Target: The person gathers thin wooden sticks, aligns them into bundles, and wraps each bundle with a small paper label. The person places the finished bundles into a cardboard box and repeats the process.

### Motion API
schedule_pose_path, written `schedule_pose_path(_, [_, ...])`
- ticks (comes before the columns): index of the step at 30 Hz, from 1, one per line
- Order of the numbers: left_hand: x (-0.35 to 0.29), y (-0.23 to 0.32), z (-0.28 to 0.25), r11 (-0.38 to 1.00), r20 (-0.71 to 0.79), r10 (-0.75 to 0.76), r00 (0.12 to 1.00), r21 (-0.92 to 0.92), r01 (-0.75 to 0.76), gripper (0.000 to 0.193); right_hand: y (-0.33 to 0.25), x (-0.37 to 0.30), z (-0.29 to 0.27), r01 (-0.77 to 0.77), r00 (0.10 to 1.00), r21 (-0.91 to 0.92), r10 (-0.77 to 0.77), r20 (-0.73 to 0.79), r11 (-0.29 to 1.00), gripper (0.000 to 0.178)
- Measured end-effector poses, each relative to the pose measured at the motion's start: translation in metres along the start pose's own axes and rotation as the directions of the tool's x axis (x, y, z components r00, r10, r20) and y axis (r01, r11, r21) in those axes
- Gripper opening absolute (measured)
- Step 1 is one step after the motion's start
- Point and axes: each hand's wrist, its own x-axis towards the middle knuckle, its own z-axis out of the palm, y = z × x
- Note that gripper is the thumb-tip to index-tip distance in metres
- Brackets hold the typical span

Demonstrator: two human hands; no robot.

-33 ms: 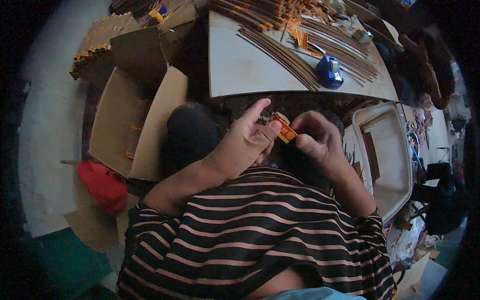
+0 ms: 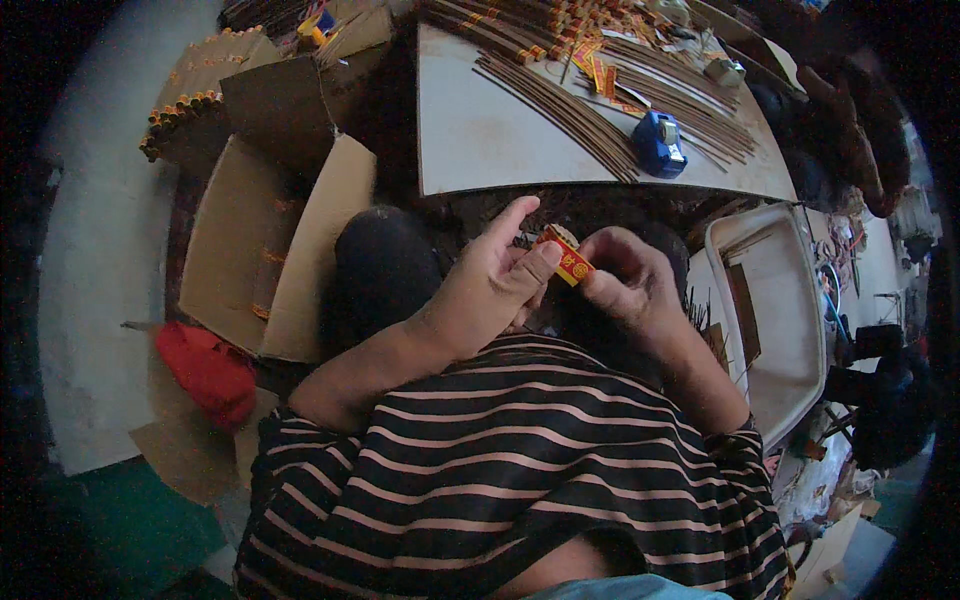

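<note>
Over my lap, my left hand [image 2: 490, 275] grips a short-looking bundle of incense sticks [image 2: 562, 234], seen end-on, with its thumb pressed on a red and yellow paper label [image 2: 570, 262] around it. The index finger of that hand stretches away from the bundle. My right hand [image 2: 635, 275] is curled at the label's right end, thumb and fingers closing on it. Most of the bundle's length is hidden below my hands.
Ahead stands a white table [image 2: 460, 150] with loose brown sticks [image 2: 560, 115], labelled bundles [image 2: 520, 40] and a blue tape dispenser [image 2: 658, 145]. An open cardboard box [image 2: 340, 230] is at left, beside a red cloth [image 2: 205, 372]. A white tub [image 2: 800, 350] stands at right.
My right hand has shifted slightly left, its thumb and fingers closer onto the label's end. My left hand and the bundle stay in place.
</note>
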Motion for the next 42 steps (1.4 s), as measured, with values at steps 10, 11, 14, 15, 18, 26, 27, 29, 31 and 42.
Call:
schedule_pose_path(10, [0.001, 0.007, 0.003, 0.999, 0.003, -0.046, 0.999, -0.028, 0.046, 0.031, 0.014, 0.012, 0.007, 0.075, 0.997, 0.078, -0.074, -0.015, 0.994, 0.023])
schedule_pose_path(11, [0.001, 0.007, 0.003, 0.998, 0.015, -0.046, 0.999, -0.052, 0.046, 0.031, 0.018, 0.014, 0.007, 0.136, 0.991, 0.071, -0.134, -0.025, 0.988, 0.022])
schedule_pose_path(14, [0.003, 0.003, -0.001, 0.989, 0.066, -0.05, 0.997, -0.133, 0.058, 0.031, 0.022, 0.017, 0.001, 0.092, 0.995, 0.099, -0.095, 0.029, 0.991, 0.021])
schedule_pose_path(15, [0.004, 0.0, -0.001, 0.983, 0.091, -0.054, 0.994, -0.167, 0.069, 0.031, 0.022, 0.018, -0.001, 0.075, 0.996, 0.129, -0.081, 0.038, 0.989, 0.021])
schedule_pose_path(18, [0.006, 0.002, -0.006, 0.973, 0.19, -0.069, 0.979, -0.202, 0.108, 0.032, 0.017, 0.02, -0.003, 0.058, 0.997, 0.215, -0.067, 0.034, 0.975, 0.022])
schedule_pose_path(26, [0.017, -0.001, -0.01, 0.95, 0.313, -0.076, 0.947, -0.267, 0.164, 0.039, 0.015, 0.022, -0.009, 0.308, 0.951, -0.005, -0.308, 0.04, 0.951, 0.028])
schedule_pose_path(27, [0.016, 0.002, -0.007, 0.961, 0.283, -0.056, 0.957, -0.244, 0.129, 0.036, 0.016, 0.022, -0.009, 0.292, 0.956, 0.006, -0.292, 0.034, 0.956, 0.028])
schedule_pose_path(29, [0.015, 0.003, -0.004, 0.984, 0.224, -0.023, 0.974, -0.169, 0.062, 0.034, 0.017, 0.022, -0.01, 0.261, 0.965, 0.026, -0.262, 0.025, 0.965, 0.028])
schedule_pose_path(31, [0.012, 0.004, -0.002, 0.998, 0.166, 0.007, 0.986, -0.062, 0.003, 0.034, 0.016, 0.02, -0.008, 0.253, 0.967, 0.014, -0.253, 0.015, 0.967, 0.028])
schedule_pose_path(42, [0.017, 0.018, -0.006, 0.973, 0.219, -0.004, 0.976, 0.226, -0.047, 0.042, 0.009, 0.025, -0.017, 0.403, 0.914, -0.217, -0.402, 0.05, 0.889, 0.024])
